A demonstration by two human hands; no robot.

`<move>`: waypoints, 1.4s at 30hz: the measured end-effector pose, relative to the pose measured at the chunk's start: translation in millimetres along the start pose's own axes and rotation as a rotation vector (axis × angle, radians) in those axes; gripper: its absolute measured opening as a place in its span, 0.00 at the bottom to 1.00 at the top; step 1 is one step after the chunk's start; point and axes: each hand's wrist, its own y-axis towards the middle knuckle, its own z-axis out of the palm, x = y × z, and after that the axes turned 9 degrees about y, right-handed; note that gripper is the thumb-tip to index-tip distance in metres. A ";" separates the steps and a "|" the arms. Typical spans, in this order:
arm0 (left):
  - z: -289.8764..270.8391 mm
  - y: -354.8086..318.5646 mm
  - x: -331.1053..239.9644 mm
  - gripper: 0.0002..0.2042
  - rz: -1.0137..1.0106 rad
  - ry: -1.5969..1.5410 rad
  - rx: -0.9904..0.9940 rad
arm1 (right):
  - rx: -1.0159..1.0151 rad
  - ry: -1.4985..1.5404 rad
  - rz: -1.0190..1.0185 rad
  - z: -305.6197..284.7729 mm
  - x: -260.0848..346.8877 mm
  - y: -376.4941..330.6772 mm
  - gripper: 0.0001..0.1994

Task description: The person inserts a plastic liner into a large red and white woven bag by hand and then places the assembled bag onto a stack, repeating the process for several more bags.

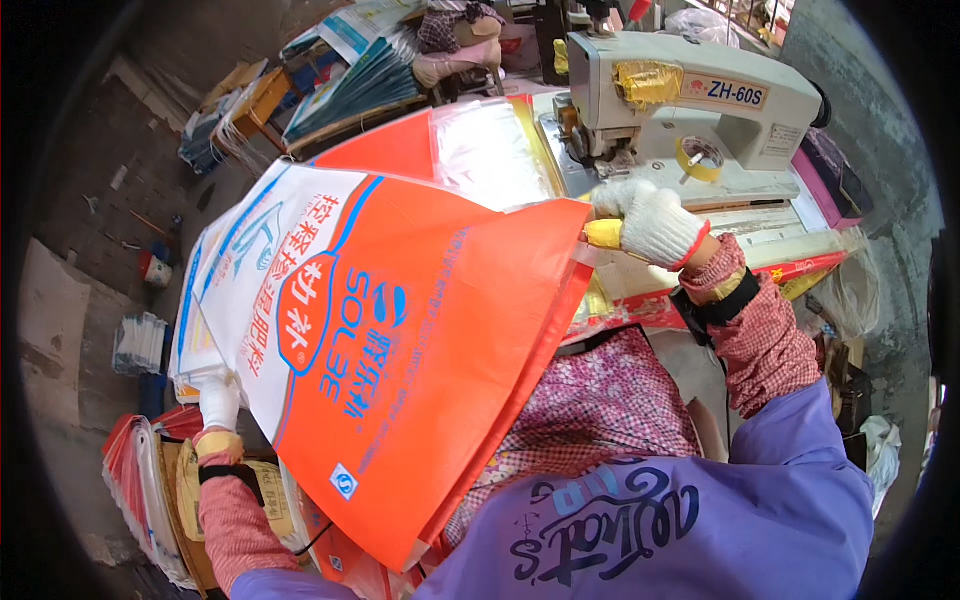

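Note:
A large orange and white printed sack (450, 290) with blue bands stretches across my lap and up to the worktable. At its upper right corner, my right hand (650, 222), in a white knit glove with yellow tape on a finger, pinches the edge. My left hand (218, 400), also in a white glove, is closed at the sack's left end; its fingertips are hidden by the sack's edge. Beyond the sack, a pale sewing machine (700, 105) stands on the table, its needle area left of my right hand.
A yellow tape roll (700, 158) lies on the machine's base. Blue-green stacked sacks (355, 90) rest at the back left. More folded sacks (150, 490) stand by my left forearm. A plastic bag (850, 285) hangs at the table's right end, near a pink box (825, 180).

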 end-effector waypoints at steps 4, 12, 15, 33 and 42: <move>-61.0 -40.1 -84.6 0.13 0.104 -0.463 0.056 | -0.028 0.065 -0.134 3.6 7.5 0.0 0.14; -235.1 -11.2 -252.5 0.14 0.864 -0.386 -0.196 | 0.045 -0.360 -0.740 32.1 80.0 -32.0 0.10; -219.7 13.3 -320.9 0.13 1.061 -0.462 -0.173 | 0.108 -0.439 -0.617 24.4 96.3 -42.3 0.09; -148.3 58.5 -428.8 0.12 1.167 -0.518 -0.199 | 0.066 -0.286 -0.133 -0.1 33.5 -70.8 0.07; -169.9 105.8 -442.9 0.19 0.675 -0.593 -0.327 | -0.151 0.176 -0.137 23.0 42.3 -72.0 0.09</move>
